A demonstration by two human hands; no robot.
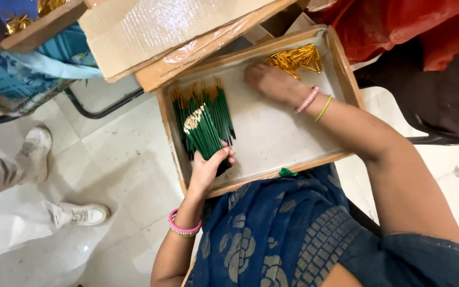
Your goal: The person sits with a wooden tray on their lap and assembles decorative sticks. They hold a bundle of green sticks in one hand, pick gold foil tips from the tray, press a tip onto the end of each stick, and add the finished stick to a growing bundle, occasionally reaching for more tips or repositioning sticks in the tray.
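Left hand (208, 169) grips green sticks (204, 123) in tray (272, 138); right hand (266, 79), fingers spread loose, reaches gold caps (296, 58). Advisable: keep bundle ends level.

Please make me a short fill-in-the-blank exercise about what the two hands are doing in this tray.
1. The left hand grips a bundle of thin ____ sticks.
2. The right hand reaches toward a pile of small ____ pieces.
3. Both lie in a shallow ____ tray on the person's lap.

Missing words: green; gold; cardboard
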